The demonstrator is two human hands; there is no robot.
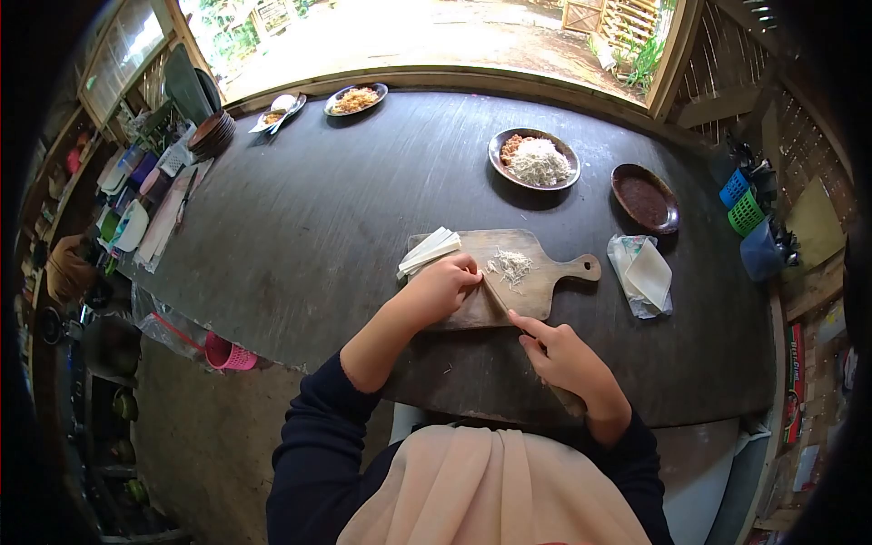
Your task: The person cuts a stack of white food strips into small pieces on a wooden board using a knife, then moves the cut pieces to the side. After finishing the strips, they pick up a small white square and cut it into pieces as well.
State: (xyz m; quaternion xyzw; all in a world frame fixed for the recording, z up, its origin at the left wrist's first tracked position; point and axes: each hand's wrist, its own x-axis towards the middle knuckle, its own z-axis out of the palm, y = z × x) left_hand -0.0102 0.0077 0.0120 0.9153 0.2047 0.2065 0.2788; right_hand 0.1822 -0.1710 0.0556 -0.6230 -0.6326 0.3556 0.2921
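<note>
A wooden cutting board (536,259) with a handle lies on the dark round table (363,209). My left hand (442,286) presses down on white strips (429,251) at the board's left end. My right hand (568,359) grips a knife (497,298), index finger along its back; the blade meets the board just right of my left fingers. A small pile of thin white shreds (511,265) lies in the middle of the board.
A bowl of white shreds and brown filling (534,159), a dish of dark sauce (645,197) and a bag of white wrappers (643,274) sit to the right. Two food dishes (355,98) stand at the far edge. Stacked plates (212,134) and clutter at left.
</note>
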